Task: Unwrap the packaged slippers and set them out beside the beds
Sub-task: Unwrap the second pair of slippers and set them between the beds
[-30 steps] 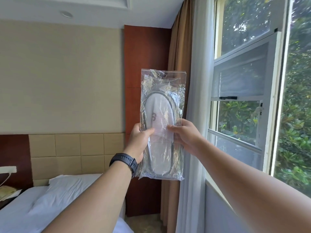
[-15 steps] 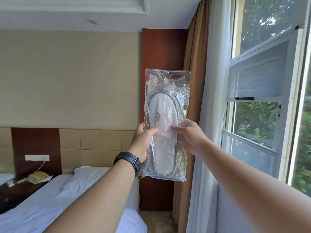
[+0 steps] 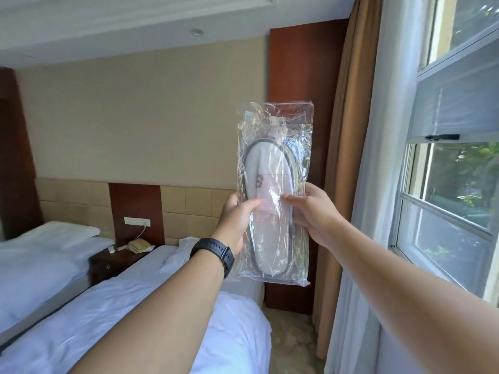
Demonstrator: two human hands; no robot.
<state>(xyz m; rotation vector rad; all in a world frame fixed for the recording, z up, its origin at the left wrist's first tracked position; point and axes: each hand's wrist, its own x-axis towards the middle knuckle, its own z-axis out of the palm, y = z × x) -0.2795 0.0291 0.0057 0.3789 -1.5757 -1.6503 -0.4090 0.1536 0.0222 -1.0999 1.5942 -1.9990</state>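
Slippers: white slippers (image 3: pixel 270 195) with dark trim sit sealed inside a clear plastic bag (image 3: pixel 275 147), held upright at arm's length in front of the wood wall panel (image 3: pixel 305 76), above the foot of the nearer bed.
Bag: crinkled and glossy, apparently sealed; an empty flap stands above the slippers at the top, and the bottom edge hangs free.
Left hand: the left hand (image 3: pixel 237 220), with a black watch (image 3: pixel 216 253) on its wrist, grasps the bag's left edge at mid-height, thumb across the front.
Right hand: the right hand (image 3: pixel 310 209) pinches the bag's right edge at the same height, thumb on the front, fingers behind.
Step in hand: opening the wrapper, by my reading; nothing is torn yet.
Doing it well: shift one hand to the empty top flap, where only film lies between the fingers, and pull apart there instead of across the slippers. Keep the other hand clamped on the slippers through the film so they do not drop out.
Risk: thin film may stretch rather than tear; a seam is the better start.
Surroundings: two white beds (image 3: pixel 81 306) with a dark nightstand (image 3: pixel 113 263) between them; curtains (image 3: pixel 351 157) and a window (image 3: pixel 453 171) to the right.
Remaining: unwrapping, then setting out on the floor.
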